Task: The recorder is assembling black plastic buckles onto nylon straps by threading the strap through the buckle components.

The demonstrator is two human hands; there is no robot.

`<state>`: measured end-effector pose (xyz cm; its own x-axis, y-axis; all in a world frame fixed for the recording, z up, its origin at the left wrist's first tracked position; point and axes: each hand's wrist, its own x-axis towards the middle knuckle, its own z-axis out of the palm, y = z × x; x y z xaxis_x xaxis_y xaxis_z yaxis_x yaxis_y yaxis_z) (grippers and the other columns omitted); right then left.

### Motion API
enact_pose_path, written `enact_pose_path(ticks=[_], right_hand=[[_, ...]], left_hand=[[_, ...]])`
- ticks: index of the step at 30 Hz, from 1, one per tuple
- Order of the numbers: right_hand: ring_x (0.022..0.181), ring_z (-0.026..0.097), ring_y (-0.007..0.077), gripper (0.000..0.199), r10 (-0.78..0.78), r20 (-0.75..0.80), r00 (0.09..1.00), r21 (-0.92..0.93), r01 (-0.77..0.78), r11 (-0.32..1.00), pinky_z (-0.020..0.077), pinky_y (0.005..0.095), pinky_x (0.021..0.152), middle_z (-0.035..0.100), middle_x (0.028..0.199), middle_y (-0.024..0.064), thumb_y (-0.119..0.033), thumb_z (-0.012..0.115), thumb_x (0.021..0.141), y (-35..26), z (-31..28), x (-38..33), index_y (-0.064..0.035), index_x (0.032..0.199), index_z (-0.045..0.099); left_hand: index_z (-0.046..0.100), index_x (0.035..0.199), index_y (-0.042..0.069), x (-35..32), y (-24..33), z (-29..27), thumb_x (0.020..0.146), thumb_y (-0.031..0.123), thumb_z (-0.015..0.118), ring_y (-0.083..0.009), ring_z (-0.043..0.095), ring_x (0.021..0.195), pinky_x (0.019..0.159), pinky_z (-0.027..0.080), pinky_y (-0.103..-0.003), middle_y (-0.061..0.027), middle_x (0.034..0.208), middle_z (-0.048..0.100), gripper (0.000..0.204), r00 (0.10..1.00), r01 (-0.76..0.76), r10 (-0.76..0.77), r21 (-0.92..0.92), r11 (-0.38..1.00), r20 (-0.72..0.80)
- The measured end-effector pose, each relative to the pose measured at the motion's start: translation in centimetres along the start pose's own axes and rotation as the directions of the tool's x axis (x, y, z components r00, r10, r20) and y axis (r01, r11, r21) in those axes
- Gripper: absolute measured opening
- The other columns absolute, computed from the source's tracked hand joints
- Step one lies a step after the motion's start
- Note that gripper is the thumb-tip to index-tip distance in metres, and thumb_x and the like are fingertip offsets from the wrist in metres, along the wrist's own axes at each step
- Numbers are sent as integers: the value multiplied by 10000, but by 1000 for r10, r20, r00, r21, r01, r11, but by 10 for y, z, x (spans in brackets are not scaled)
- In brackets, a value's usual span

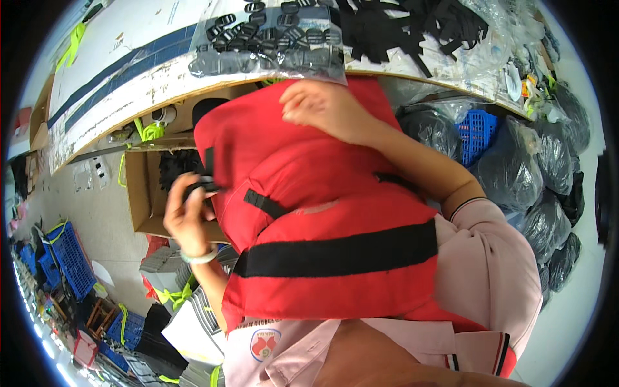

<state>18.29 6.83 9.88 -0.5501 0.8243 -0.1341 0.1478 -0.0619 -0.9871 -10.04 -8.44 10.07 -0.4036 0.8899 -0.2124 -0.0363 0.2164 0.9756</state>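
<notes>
Red life vest [322,213] sits dead centre, held against the person's chest below the table edge [161,97]. Long axis runs roughly 12-to-6, tilted slightly so the top leans toward 11; the padded face is turned toward the camera. Wide black webbing strap [335,255] crosses it near horizontal, rising a bit toward 3 o'clock. Short black strap tab [264,204] above that, angled toward 4.

Left hand [187,219] at the vest's 9 o'clock edge: fingers curled in, pinching a black plastic buckle [201,186] at the end of a side strap. Thumb and forefinger closed on it, the other fingers half bent. Pale band on that wrist.

Right hand [319,106] at the vest's 12 o'clock edge, knuckles up, fingers folded over the top of the red fabric. Whether they actually clamp it, cannot tell; fingertips are hidden behind the cloth.

Outward: clear bag of black buckles [271,39] on the table at 12, pile of black webbing pieces [412,26] at 1. Open cardboard box [145,193] at 9. Blue plastic crate [477,132] and dark bagged bundles [516,168] at 3. Blue crates [64,258] on the floor at 8.
</notes>
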Motion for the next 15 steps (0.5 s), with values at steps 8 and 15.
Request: enact_pose_path(ticks=[8,15], right_hand=[[777,551,46,196,-362,-519,774,-593,-22,805,447,190,728,627,839,-24,-146,644,888,12,-152,52,-54,1061,646],[676,570,173,115,-615,-465,637,-688,177,703,456,298,635,599,758,73,-100,678,811,22,-158,98,-8,877,659]], left_hand=[[534,1097,-113,24,-103,-84,882,-105,481,-353,546,1141,1075,410,-461,-228,1116,598,222,917,237,-390,-900,366,83],[407,1293,-57,26,-46,58,940,-26,465,-359,575,1116,948,509,-421,-236,1203,553,359,901,398,-149,-639,658,408]])
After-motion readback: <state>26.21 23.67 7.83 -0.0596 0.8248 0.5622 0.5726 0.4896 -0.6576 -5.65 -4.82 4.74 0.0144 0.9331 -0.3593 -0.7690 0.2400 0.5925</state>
